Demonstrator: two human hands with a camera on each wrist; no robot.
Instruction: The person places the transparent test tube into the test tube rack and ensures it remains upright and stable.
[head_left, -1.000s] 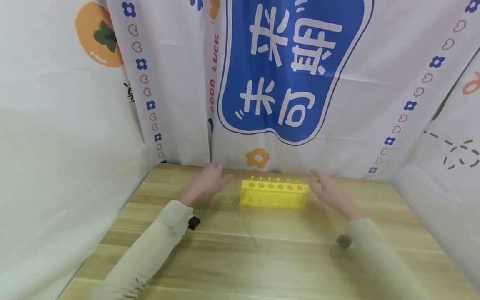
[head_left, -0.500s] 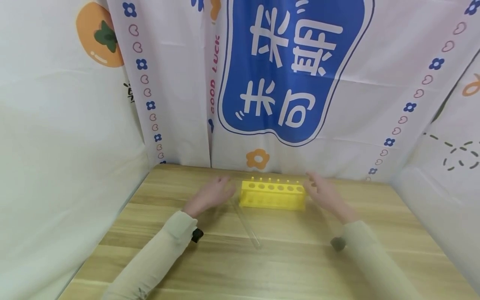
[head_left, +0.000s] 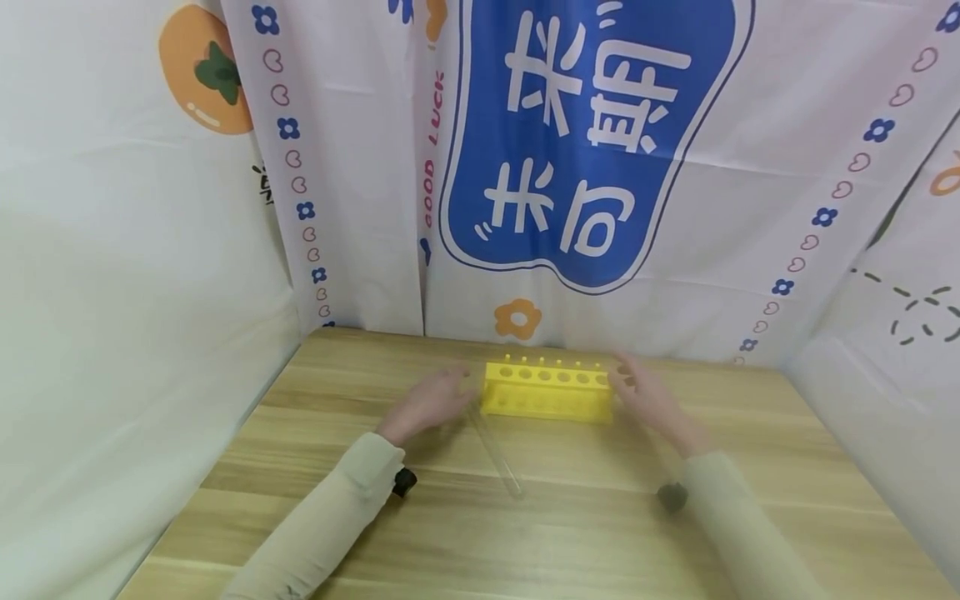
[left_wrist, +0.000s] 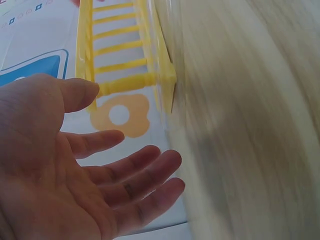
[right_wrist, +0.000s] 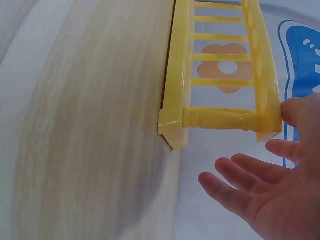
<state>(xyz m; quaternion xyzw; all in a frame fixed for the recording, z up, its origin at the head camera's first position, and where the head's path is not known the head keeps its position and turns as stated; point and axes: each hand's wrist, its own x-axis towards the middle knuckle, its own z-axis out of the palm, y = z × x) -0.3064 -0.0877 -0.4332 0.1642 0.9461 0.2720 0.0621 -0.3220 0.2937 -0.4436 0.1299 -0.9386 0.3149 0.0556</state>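
Although the tube (head_left: 496,452) barely shows, left grip (head_left: 429,404) and right grip (head_left: 654,403) are released; a rack (head_left: 553,385) stands between.

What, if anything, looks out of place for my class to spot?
The clear tube lies slantwise on the table, outside the yellow rack, whose holes look empty. Lettering on the backdrop also runs sideways.

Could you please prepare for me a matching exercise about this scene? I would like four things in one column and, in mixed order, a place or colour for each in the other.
1. rack
2. tube
3. left hand
4. right hand

A. near the rack's right end
B. yellow
C. transparent, lying on the tabletop
D. near the rack's left end, fingers apart

Pairs: 1-B, 2-C, 3-D, 4-A
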